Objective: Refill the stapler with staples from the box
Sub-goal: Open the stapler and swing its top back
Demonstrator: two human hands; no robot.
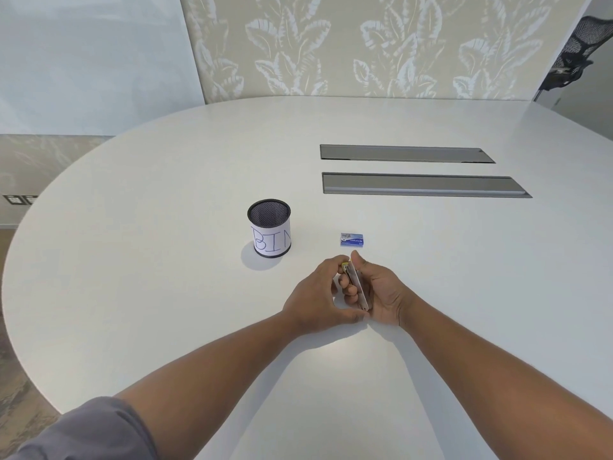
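1. A grey sleeve (89,429) is seen at the lower left corner, and both bare forearms are stretched forward over the white table (166,293).
2. The stapler (356,287) is held between the two hands just above the table, on the near side of the box. It is slim and silver-grey, tilted with one end pointing away, and a small yellow part shows at its far end.
3. The left hand (315,298) is closed on the stapler from the left, thumb at the near end and fingertips at the far end. The right hand (381,293) is wrapped on it from the right, thumb raised along the far end. The two hands are brought together on it.
4. Much of the stapler is hidden by fingers; whether it is opened cannot be told.
5. The box (353,239) lies flat just beyond the stapler, apart from both hands. It is small and blue, and its print is too small to read.
6. Left of the box stands a black mesh cup (269,229) wrapped in paper lettered "BIN".
7. Beyond the box, two long grey panels (421,184) are set flush into the table.
8. Behind the table a leaf-patterned wall (365,44) is seen, and a black mesh chair (578,51) is cut off at the right edge.
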